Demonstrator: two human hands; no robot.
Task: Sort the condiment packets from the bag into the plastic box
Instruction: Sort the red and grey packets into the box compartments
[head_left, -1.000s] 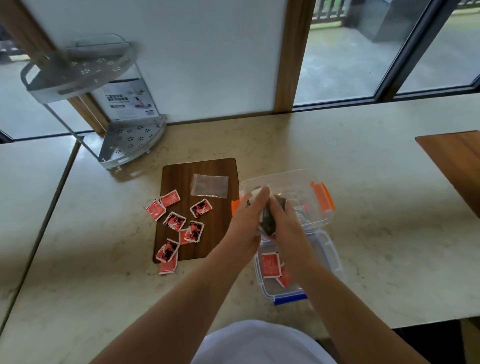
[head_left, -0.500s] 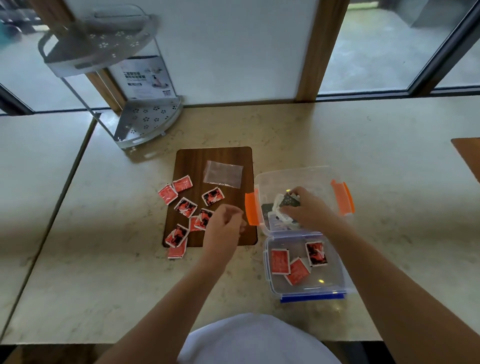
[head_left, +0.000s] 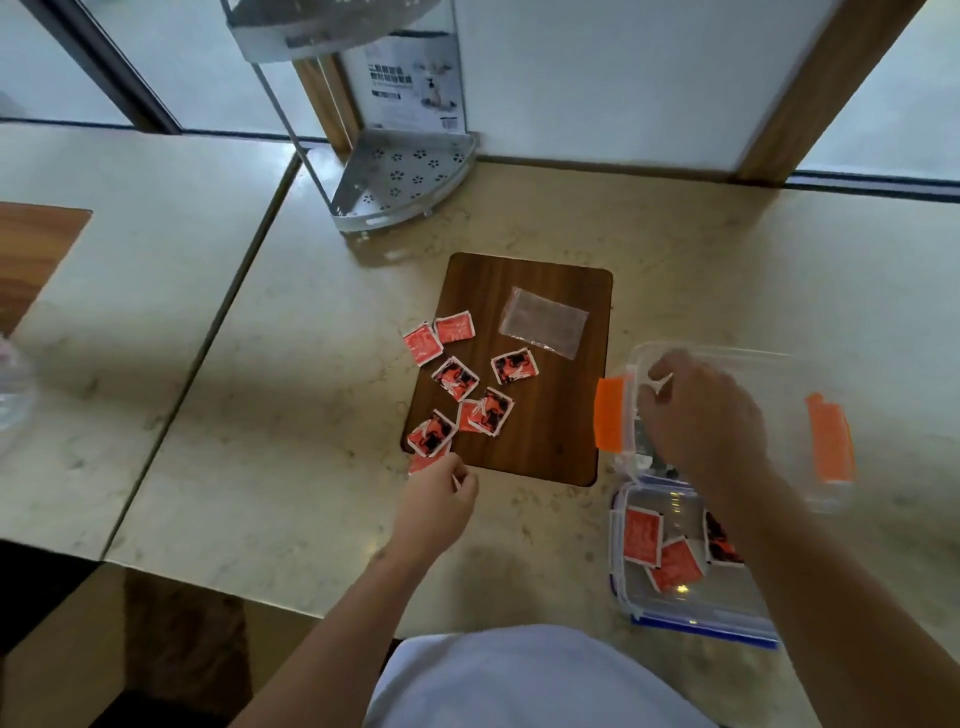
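Observation:
Several red condiment packets (head_left: 456, 378) lie scattered on the left part of a dark wooden board (head_left: 550, 436). An empty clear bag (head_left: 543, 321) lies on the board's far side. My left hand (head_left: 441, 506) has its fingers pinched on the nearest red packet (head_left: 423, 462) at the board's front left corner. My right hand (head_left: 701, 415) reaches into a clear plastic box with orange latches (head_left: 727, 354), fingers curled on a white-edged packet (head_left: 660, 383). A second clear box with blue latches (head_left: 675, 613) sits nearer me and holds three red packets (head_left: 643, 535).
A metal corner rack (head_left: 405, 182) stands at the back against the wall. The seam between two stone tabletops (head_left: 208, 358) runs diagonally on the left. Another wooden board (head_left: 31, 249) and a clear object (head_left: 10, 384) lie at the far left.
My hands parted over the orange-latch box. The left hand went down and left to the red packets at the board's front corner, while the right stayed in the box. My view swung left.

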